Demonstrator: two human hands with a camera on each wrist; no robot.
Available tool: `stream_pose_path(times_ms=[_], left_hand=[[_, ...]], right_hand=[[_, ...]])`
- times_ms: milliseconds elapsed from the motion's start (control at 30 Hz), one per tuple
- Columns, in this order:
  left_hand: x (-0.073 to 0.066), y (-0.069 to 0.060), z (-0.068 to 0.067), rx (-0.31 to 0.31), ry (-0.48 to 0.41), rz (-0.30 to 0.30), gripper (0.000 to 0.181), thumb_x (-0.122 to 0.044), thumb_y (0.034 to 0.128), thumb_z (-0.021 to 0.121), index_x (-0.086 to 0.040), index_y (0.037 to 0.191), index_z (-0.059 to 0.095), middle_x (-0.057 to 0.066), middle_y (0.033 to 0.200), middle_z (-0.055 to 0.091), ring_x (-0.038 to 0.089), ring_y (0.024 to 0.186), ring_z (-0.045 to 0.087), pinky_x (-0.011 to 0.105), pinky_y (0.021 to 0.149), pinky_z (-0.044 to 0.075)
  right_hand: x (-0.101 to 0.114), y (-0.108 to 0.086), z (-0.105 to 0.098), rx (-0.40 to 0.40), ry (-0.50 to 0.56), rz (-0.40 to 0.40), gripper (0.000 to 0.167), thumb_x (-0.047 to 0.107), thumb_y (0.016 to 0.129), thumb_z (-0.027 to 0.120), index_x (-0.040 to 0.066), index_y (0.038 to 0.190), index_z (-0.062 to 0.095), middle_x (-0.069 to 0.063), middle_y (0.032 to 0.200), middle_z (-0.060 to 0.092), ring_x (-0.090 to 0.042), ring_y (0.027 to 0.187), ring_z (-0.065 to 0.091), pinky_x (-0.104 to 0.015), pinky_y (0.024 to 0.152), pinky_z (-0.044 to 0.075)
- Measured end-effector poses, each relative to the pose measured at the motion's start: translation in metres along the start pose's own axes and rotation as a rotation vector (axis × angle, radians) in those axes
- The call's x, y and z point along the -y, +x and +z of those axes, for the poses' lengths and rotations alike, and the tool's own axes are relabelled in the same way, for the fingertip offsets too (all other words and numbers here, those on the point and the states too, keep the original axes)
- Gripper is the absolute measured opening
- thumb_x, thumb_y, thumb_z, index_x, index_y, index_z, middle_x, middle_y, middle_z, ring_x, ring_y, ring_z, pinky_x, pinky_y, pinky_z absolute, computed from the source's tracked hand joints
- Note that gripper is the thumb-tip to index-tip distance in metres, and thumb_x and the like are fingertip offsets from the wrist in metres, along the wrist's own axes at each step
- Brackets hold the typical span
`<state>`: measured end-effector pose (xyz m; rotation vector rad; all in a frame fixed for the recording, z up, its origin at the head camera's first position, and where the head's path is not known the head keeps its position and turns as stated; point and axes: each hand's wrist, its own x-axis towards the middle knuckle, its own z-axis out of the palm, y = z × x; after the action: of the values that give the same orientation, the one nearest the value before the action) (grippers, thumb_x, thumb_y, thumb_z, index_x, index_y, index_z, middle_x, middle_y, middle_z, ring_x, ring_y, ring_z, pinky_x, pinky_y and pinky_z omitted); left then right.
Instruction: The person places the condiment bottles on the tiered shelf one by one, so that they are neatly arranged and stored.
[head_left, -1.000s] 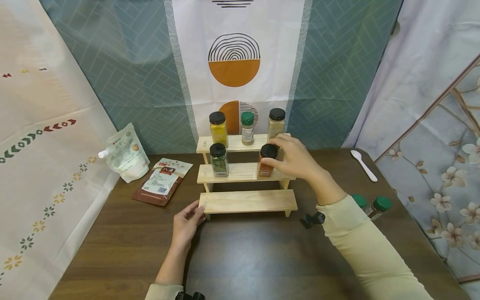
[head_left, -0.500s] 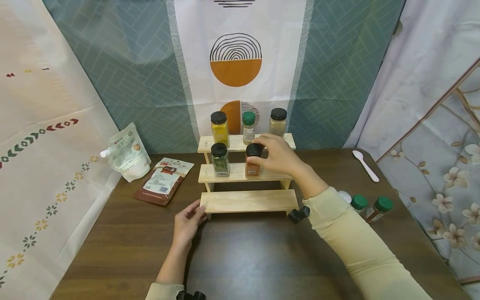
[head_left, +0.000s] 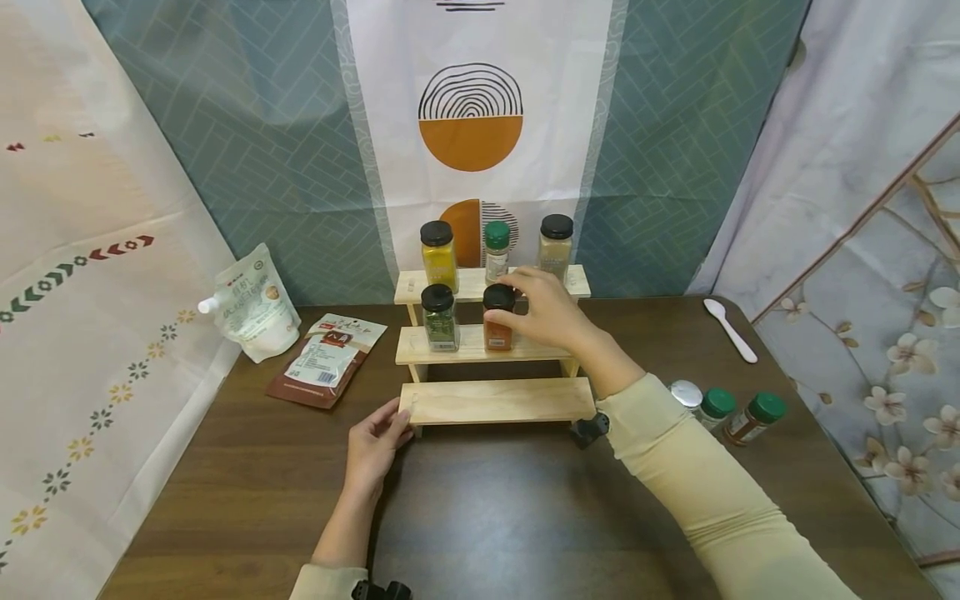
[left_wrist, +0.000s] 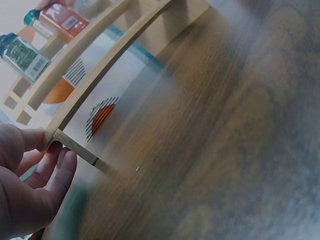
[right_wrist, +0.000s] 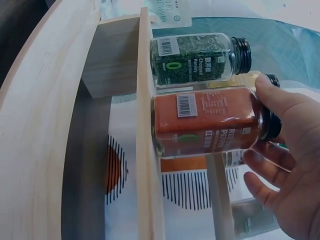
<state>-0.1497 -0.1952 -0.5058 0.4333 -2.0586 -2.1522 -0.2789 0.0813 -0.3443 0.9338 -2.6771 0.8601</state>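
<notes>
Right hand (head_left: 551, 312) holding the jar of red spice (head_left: 498, 333) from above, thumb and fingers spread just enough to grip the black lid. Left hand (head_left: 372, 444) pinches the left end of the rack's lowest board between thumb and curled fingers.

Largest of the objects, a dark wooden table (head_left: 480, 517) carries the three-tier rack (head_left: 498, 402). To the rack's left, a spouted pouch (head_left: 258, 308) stands tilted, near a flat brown packet (head_left: 326, 362).

Jars come next. On the top tier stand a yellow one (head_left: 440, 265), a green-capped one (head_left: 497, 260) and a beige one (head_left: 555, 252). On the middle tier the red spice stands upright, to the right of the chopped parsley (head_left: 441, 327) and apart from it. Over the last second the red jar has shifted leftward along this board, while the left hand has kept its place; the spacing of the row thus appears to be under adjustment, with the rack apparently steadied from its lower corner. Three further jars, one silver-lidded (head_left: 686, 393), are grouped on the table at right.

Smallest, a white spoon (head_left: 731, 330) lies beyond them.
</notes>
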Motion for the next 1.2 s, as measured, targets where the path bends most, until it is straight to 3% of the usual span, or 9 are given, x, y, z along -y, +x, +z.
stream_pose_path(times_ms=[167, 467, 933, 1200], left_hand=[[0.000, 0.000, -0.001, -0.001, 0.002, 0.002, 0.038, -0.003, 0.0983, 0.066, 0.009, 0.134, 0.059, 0.010, 0.097, 0.066, 0.009, 0.081, 0.068, 0.027, 0.080, 0.062], [0.000, -0.002, 0.000, -0.006, 0.015, 0.013, 0.038, -0.003, 0.0981, 0.066, 0.011, 0.133, 0.060, 0.011, 0.096, 0.066, 0.010, 0.080, 0.068, 0.027, 0.079, 0.062], [-0.002, -0.001, 0.000, -0.001, 0.010, 0.005, 0.041, -0.005, 0.0980, 0.067, 0.010, 0.135, 0.058, 0.012, 0.101, 0.069, 0.008, 0.081, 0.068, 0.028, 0.081, 0.062], [-0.001, -0.001, 0.000, 0.000, 0.010, 0.007, 0.040, -0.004, 0.0977, 0.067, 0.010, 0.134, 0.059, 0.011, 0.099, 0.067, 0.010, 0.081, 0.067, 0.028, 0.080, 0.062]], right_hand=[[-0.005, -0.009, -0.001, -0.027, 0.024, 0.018, 0.064, 0.042, 0.088, 0.080, 0.008, 0.138, 0.060, -0.012, 0.131, 0.059, -0.032, 0.113, 0.059, -0.048, 0.094, 0.052], [-0.025, -0.037, -0.006, -0.038, 0.056, 0.033, 0.056, 0.035, 0.089, 0.081, 0.002, 0.131, 0.063, -0.010, 0.111, 0.062, -0.029, 0.104, 0.058, -0.047, 0.091, 0.050], [-0.052, -0.080, -0.023, -0.088, 0.039, -0.047, 0.043, 0.022, 0.088, 0.082, 0.001, 0.123, 0.067, -0.017, 0.111, 0.066, -0.031, 0.098, 0.061, -0.048, 0.083, 0.054], [-0.068, -0.103, -0.031, -0.111, -0.002, -0.016, 0.043, 0.020, 0.086, 0.084, 0.000, 0.120, 0.068, -0.012, 0.105, 0.067, -0.029, 0.096, 0.063, -0.048, 0.083, 0.055]])
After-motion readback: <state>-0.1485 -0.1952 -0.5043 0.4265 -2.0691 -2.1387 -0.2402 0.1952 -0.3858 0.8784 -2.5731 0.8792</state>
